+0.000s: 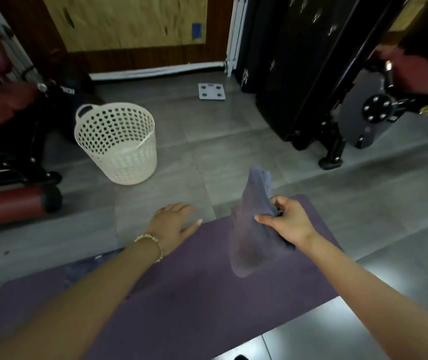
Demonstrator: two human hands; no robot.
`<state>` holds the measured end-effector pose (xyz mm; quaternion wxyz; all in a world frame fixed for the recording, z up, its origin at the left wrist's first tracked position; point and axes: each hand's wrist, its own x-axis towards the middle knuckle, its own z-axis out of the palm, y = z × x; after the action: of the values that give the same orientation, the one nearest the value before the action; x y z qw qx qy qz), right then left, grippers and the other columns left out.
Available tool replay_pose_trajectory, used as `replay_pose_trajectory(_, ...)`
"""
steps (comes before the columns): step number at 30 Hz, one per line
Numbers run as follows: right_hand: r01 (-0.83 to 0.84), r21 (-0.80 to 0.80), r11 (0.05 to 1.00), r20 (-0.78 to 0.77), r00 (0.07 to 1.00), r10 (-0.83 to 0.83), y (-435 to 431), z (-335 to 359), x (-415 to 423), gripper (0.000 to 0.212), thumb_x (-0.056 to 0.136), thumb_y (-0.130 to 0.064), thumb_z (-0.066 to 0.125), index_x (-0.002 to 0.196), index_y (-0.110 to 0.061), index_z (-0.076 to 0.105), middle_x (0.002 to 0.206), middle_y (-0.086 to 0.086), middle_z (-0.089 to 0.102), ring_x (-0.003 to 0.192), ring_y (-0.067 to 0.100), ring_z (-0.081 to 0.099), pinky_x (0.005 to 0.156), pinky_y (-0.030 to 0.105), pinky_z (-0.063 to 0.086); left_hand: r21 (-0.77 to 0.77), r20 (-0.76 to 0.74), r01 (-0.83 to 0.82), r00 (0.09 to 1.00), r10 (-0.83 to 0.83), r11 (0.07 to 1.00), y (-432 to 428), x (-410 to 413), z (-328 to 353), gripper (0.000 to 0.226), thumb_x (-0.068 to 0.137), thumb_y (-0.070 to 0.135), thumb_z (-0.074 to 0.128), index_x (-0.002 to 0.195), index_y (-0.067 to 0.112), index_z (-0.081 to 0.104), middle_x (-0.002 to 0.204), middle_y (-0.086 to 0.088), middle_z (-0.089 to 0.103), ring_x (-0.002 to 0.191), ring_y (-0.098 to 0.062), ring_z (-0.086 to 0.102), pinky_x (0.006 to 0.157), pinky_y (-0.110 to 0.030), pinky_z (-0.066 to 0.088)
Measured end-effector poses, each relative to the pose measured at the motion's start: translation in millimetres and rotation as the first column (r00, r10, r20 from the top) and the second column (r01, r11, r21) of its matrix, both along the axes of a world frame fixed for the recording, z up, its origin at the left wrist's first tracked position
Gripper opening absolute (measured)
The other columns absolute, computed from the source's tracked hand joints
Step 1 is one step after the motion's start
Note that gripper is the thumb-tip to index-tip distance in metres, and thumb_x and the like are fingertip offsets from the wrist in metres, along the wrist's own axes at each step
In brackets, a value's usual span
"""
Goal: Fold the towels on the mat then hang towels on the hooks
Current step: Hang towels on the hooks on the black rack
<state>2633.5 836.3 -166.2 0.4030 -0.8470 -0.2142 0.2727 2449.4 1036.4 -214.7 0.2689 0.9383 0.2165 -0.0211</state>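
Over the far end of the purple mat (181, 294): towel (246, 242) bunched and lifted, not yet folded.
Right hand (285, 220), 3 o'clock of centre, pinches the grey-blue towel mid-length, both ends drooping. Left hand (174, 222), 9 o'clock, lies flat with fingers spread at the mat's edge. The cloth looks light, limp and grippy, so it is best retaken by two corners. White basket (116, 141) at 11 o'clock.

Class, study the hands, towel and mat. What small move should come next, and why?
Probably the left hand should take a loose edge of the towel so both hands can spread it flat on the mat. Only the right hand grips it, bunched and dangling; the left hand is open, holding nothing.
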Motion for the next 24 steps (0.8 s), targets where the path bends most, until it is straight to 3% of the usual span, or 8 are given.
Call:
replay_pose_trajectory(2, -0.019, 0.046, 0.999, -0.005, 1.000, 0.019, 10, 51, 8, 0.025, 0.072, -0.015, 0.080, 0.071, -0.013, 0.055, 0.070, 0.001, 0.062, 0.068, 0.015, 0.060, 0.070, 0.033, 0.051, -0.075, 0.091, 0.055, 0.995, -0.048, 0.996, -11, 22, 57, 0.107, 0.064, 0.091, 0.006, 0.139, 0.023, 0.041, 0.138, 0.005, 0.049, 0.126, -0.014, 0.045, 0.108, -0.031, 0.033)
replay_pose_trajectory(5, -0.014, 0.161, 0.987, -0.028, 0.999, 0.019, 23, 112, 22, 0.027, 0.073, -0.016, 0.081, 0.080, 0.001, 0.061, 0.078, 0.015, 0.065, 0.071, 0.018, 0.060, 0.073, 0.036, 0.052, -0.194, 0.176, 0.141, 0.979, -0.107, 0.971, -33, 55, 126, 0.083, 0.072, 0.081, 0.029, 0.145, 0.041, 0.025, 0.144, 0.009, 0.043, 0.126, -0.013, 0.047, 0.105, -0.029, 0.038)
replay_pose_trajectory(9, 0.020, 0.356, 0.934, -0.178, 0.983, 0.047, 36, 168, 45, 0.029, 0.081, -0.015, 0.074, 0.093, 0.009, 0.063, 0.084, 0.017, 0.064, 0.077, 0.021, 0.060, 0.068, 0.025, 0.048, -0.414, 0.283, 0.126, 0.959, -0.004, 0.901, -45, 100, 186, 0.089, 0.065, 0.075, 0.056, 0.140, 0.059, 0.010, 0.148, 0.013, 0.037, 0.116, -0.015, 0.057, 0.099, -0.032, 0.047)
replay_pose_trajectory(13, 0.049, 0.471, 0.881, -0.349, 0.927, 0.135, 45, 201, 69, 0.034, 0.090, -0.024, 0.062, 0.113, 0.002, 0.062, 0.109, 0.016, 0.068, 0.099, 0.025, 0.064, 0.086, 0.033, 0.049, -0.437, 0.389, 0.076, 0.915, 0.112, 0.896, -35, 138, 223, 0.086, 0.077, 0.045, 0.072, 0.138, 0.057, 0.013, 0.124, -0.001, 0.054, 0.075, -0.020, 0.066, 0.067, -0.022, 0.051)
replay_pose_trajectory(15, 0.043, 0.536, 0.843, -0.375, 0.907, 0.192, 53, 211, 82, 0.042, 0.088, -0.038, 0.058, 0.119, -0.009, 0.057, 0.114, 0.008, 0.067, 0.102, 0.021, 0.063, 0.083, 0.031, 0.049, -0.521, 0.432, 0.096, 0.886, 0.165, 0.848, -23, 154, 233, 0.077, 0.084, 0.032, 0.068, 0.136, 0.060, 0.017, 0.114, 0.001, 0.052, 0.056, -0.020, 0.054, 0.060, -0.028, 0.055)
replay_pose_trajectory(18, -0.141, 0.586, 0.798, -0.262, 0.899, 0.352, 71, 223, 105, 0.046, 0.076, -0.054, 0.068, 0.106, -0.020, 0.057, 0.102, 0.004, 0.068, 0.093, 0.017, 0.065, 0.079, 0.030, 0.051, -0.590, 0.484, 0.117, 0.843, 0.234, 0.798, 0, 182, 242, 0.059, 0.088, 0.026, 0.062, 0.130, 0.052, 0.030, 0.134, 0.010, 0.041, 0.082, -0.016, 0.062, 0.060, -0.029, 0.058)
replay_pose_trajectory(21, -0.249, 0.554, 0.794, -0.162, 0.904, 0.396, 98, 225, 140, 0.025, 0.082, -0.030, 0.072, 0.099, -0.019, 0.058, 0.098, 0.013, 0.067, 0.095, 0.025, 0.062, 0.093, 0.042, 0.049, -0.597, 0.535, 0.150, 0.806, 0.252, 0.788, 34, 216, 243, 0.051, 0.083, 0.036, 0.065, 0.127, 0.041, 0.039, 0.138, 0.008, 0.040, 0.127, -0.014, 0.046, 0.066, -0.033, 0.059)
replay_pose_trajectory(24, -0.255, 0.546, 0.798, -0.083, 0.931, 0.355, 138, 216, 185, 0.018, 0.087, -0.016, 0.066, 0.101, -0.008, 0.057, 0.096, 0.013, 0.066, 0.095, 0.023, 0.061, 0.095, 0.047, 0.047, -0.564, 0.570, 0.194, 0.795, 0.208, 0.803, 77, 259, 234, 0.051, 0.078, 0.052, 0.064, 0.122, 0.038, 0.044, 0.133, 0.003, 0.050, 0.123, -0.013, 0.051, 0.075, -0.032, 0.058)
